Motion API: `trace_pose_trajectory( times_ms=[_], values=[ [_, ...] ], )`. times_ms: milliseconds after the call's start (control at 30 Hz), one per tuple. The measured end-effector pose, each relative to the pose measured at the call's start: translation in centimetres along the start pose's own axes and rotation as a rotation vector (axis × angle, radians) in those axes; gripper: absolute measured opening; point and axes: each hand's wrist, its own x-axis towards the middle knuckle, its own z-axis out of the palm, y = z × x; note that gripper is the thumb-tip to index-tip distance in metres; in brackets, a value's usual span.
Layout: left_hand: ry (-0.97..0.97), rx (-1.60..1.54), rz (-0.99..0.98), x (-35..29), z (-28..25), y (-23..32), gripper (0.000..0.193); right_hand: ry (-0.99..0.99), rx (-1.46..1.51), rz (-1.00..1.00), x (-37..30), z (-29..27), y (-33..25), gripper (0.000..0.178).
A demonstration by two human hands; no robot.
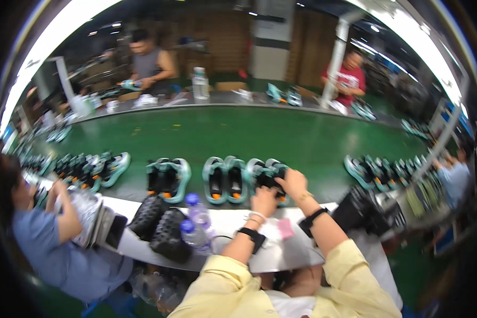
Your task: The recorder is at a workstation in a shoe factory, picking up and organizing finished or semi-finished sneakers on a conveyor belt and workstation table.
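The teal-and-black shoes (257, 170) stood just right of a matching pair (206, 177), the left hand (265, 201) at their near end, the right hand (293, 185) at their right; whether either gripped could not be told

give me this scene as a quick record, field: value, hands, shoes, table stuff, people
left hand: at the near end of the mint and black shoes; exact grip unclear
right hand: at the same pair, on its right side
next pair: mint and black pair just left, untouched
surface: green tabletop
near table: white table with two blue-capped bottles, left of the left forearm
co-workers: person in blue at left; person in red across the green tabletop
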Motion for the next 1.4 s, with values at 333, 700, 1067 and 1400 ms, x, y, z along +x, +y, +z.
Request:
trace_pose_trajectory(
  times_ms=[333,700,1067,1400],
  values=[
    [-0.032,0.014,-0.033,-1.2,3.1,-1.6,0.042,-0.209,-0.169,0.194,2.8,7.5,0.1,0.032],
    [-0.067,0.005,-0.060,-0.3,1.1,-0.9,0.043,-0.258,0.050,0.236,5.9,9.6,1.6,0.039],
    [-0.021,0.050,-0.058,-0.9,0.8,-0.4,0.038,-0.140,0.050,0.057,5.3,10.2,1.1,0.017],
    [-0.098,0.012,-0.200,-0.7,-0.8,-0.1,0.040,-0.003,0.545,-0.216,0.1,5.3,1.3,0.016]
  ],
)
